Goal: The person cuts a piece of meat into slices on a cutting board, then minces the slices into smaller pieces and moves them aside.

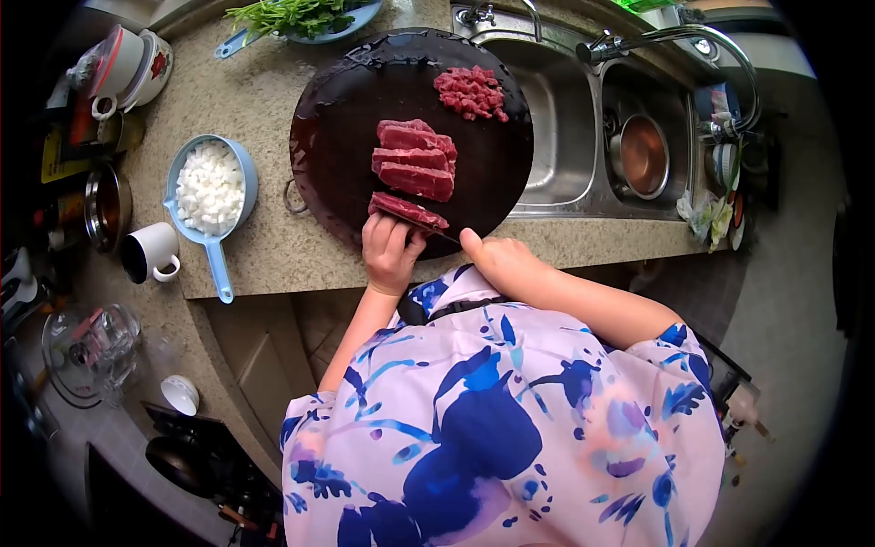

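Note:
A round dark cutting board (337, 118) lies on the counter. Several thick slices of red meat (415, 164) rest at its middle, and a pile of small meat cubes (471, 93) sits at its upper right. Near the board's front edge, my left hand (390, 251) presses its bent fingers on a separate strip of meat (407, 209). My right hand (503, 260) is closed around the handle of a knife (445, 236), whose thin blade runs left along the front side of that strip. The handle is mostly hidden in my palm.
A blue strainer (249, 187) of white cubes stands left of the board, beside a white mug (153, 251). Leafy greens (287, 16) lie on a blue strainer behind. A double sink (551, 128) with a metal bowl (641, 155) is at the right.

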The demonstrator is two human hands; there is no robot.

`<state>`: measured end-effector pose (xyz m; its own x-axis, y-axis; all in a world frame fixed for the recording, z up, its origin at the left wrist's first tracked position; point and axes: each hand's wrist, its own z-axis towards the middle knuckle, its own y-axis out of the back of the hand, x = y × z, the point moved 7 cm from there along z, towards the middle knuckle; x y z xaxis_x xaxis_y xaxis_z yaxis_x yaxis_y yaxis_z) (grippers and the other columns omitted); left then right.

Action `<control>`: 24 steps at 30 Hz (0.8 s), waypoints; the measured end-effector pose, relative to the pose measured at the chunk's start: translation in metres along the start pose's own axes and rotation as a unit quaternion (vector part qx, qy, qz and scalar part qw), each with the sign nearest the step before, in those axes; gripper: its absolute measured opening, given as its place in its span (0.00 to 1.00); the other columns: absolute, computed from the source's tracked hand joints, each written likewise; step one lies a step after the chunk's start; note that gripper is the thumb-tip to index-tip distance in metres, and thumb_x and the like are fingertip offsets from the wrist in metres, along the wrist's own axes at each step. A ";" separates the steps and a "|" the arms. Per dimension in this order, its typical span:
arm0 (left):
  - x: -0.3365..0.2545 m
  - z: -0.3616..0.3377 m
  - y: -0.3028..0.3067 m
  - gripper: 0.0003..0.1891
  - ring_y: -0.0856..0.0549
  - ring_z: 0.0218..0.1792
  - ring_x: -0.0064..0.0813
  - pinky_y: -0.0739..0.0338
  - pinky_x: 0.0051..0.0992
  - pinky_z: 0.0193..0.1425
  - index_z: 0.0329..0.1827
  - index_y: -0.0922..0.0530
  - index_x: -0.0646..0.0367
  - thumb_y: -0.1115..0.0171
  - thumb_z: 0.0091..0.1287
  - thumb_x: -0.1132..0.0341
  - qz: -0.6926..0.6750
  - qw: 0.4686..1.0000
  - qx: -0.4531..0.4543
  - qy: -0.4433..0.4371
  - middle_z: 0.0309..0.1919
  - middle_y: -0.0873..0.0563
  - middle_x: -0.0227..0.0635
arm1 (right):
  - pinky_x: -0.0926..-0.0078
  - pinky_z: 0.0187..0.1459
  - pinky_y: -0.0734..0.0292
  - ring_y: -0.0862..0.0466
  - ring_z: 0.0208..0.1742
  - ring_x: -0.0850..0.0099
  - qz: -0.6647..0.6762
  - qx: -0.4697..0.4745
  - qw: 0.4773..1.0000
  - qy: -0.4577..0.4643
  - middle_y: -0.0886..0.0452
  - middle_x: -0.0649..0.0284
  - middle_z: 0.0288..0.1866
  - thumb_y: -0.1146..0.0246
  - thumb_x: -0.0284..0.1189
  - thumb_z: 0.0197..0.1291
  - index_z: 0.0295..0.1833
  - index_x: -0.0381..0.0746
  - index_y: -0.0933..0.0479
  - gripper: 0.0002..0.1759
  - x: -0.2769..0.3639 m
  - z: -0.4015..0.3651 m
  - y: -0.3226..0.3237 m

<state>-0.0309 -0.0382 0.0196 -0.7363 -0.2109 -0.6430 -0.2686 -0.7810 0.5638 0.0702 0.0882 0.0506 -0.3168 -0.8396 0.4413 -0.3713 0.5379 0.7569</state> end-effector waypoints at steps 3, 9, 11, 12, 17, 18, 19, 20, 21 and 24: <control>-0.003 0.000 -0.001 0.17 0.19 0.54 0.50 0.25 0.43 0.60 0.47 0.16 0.60 0.24 0.54 0.68 -0.001 1.000 -0.004 -0.008 0.51 0.16 0.41 | 0.52 0.34 0.18 0.14 0.36 0.46 -0.001 0.026 1.000 -0.011 0.17 0.47 0.29 0.46 0.23 0.64 0.53 0.34 0.38 0.13 -0.001 0.004 -0.007; -0.005 0.002 0.002 0.16 0.19 0.54 0.50 0.24 0.44 0.60 0.48 0.17 0.60 0.26 0.55 0.69 0.009 1.000 -0.006 -0.002 0.50 0.17 0.41 | 0.52 0.35 0.18 0.13 0.36 0.47 0.025 -0.039 0.998 0.040 0.15 0.46 0.31 0.45 0.25 0.64 0.55 0.34 0.37 0.15 0.021 0.032 -0.001; -0.005 0.001 0.003 0.17 0.20 0.54 0.50 0.24 0.44 0.60 0.48 0.17 0.60 0.27 0.55 0.70 0.012 1.000 -0.008 -0.011 0.51 0.17 0.41 | 0.50 0.37 0.19 0.13 0.36 0.46 0.024 -0.029 0.999 0.023 0.15 0.45 0.32 0.46 0.24 0.64 0.53 0.35 0.37 0.14 0.015 0.010 0.005; -0.006 0.001 0.003 0.17 0.20 0.54 0.50 0.24 0.45 0.61 0.48 0.17 0.60 0.26 0.55 0.70 0.011 1.000 -0.013 -0.009 0.50 0.18 0.41 | 0.50 0.37 0.19 0.13 0.36 0.46 0.022 -0.031 0.999 0.027 0.15 0.45 0.32 0.46 0.24 0.64 0.53 0.35 0.37 0.14 0.010 0.003 0.006; -0.010 0.002 0.005 0.16 0.21 0.53 0.49 0.24 0.44 0.59 0.44 0.18 0.60 0.26 0.53 0.72 0.024 0.999 -0.015 -0.015 0.48 0.19 0.41 | 0.47 0.35 0.23 0.17 0.36 0.40 0.032 -0.034 0.998 0.039 0.19 0.44 0.30 0.49 0.22 0.64 0.53 0.35 0.39 0.13 -0.003 0.004 0.004; -0.009 0.002 0.005 0.15 0.21 0.53 0.49 0.24 0.43 0.59 0.44 0.18 0.60 0.27 0.52 0.72 0.019 1.000 -0.016 -0.010 0.48 0.19 0.42 | 0.45 0.34 0.24 0.18 0.35 0.39 0.034 -0.047 0.997 0.056 0.21 0.44 0.29 0.47 0.20 0.61 0.52 0.35 0.40 0.15 -0.004 0.007 0.008; -0.008 0.001 0.005 0.15 0.21 0.52 0.49 0.24 0.43 0.58 0.43 0.19 0.60 0.27 0.52 0.73 0.015 1.000 -0.016 -0.004 0.47 0.19 0.42 | 0.45 0.34 0.24 0.18 0.35 0.39 0.034 -0.049 0.996 0.060 0.21 0.44 0.29 0.47 0.20 0.61 0.52 0.35 0.40 0.15 -0.004 0.007 0.010; -0.007 0.001 0.006 0.15 0.20 0.51 0.49 0.25 0.43 0.58 0.42 0.19 0.62 0.27 0.51 0.74 0.011 1.000 -0.022 -0.002 0.45 0.19 0.43 | 0.45 0.34 0.25 0.18 0.35 0.39 0.030 -0.060 0.996 0.065 0.21 0.44 0.28 0.46 0.19 0.59 0.53 0.35 0.40 0.17 -0.003 0.007 0.013; -0.008 0.001 0.006 0.15 0.20 0.51 0.49 0.25 0.43 0.58 0.42 0.19 0.62 0.27 0.51 0.74 0.013 1.000 -0.022 -0.004 0.45 0.19 0.43 | 0.45 0.34 0.25 0.18 0.35 0.39 0.026 -0.070 0.995 0.069 0.21 0.45 0.28 0.44 0.18 0.57 0.53 0.35 0.41 0.19 -0.003 0.006 0.016; -0.008 0.001 0.007 0.14 0.20 0.51 0.49 0.25 0.43 0.58 0.41 0.19 0.62 0.27 0.51 0.74 0.012 0.999 -0.028 -0.006 0.45 0.19 0.43 | 0.45 0.33 0.25 0.19 0.34 0.39 0.034 -0.074 0.995 0.064 0.21 0.45 0.28 0.43 0.18 0.56 0.53 0.35 0.41 0.20 -0.006 0.006 0.016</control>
<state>-0.0277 -0.0411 0.0296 -0.7499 -0.2237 -0.6226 -0.2147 -0.8079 0.5489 0.0614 0.1025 0.0571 -0.2196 -0.8094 0.5447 -0.2177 0.5849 0.7814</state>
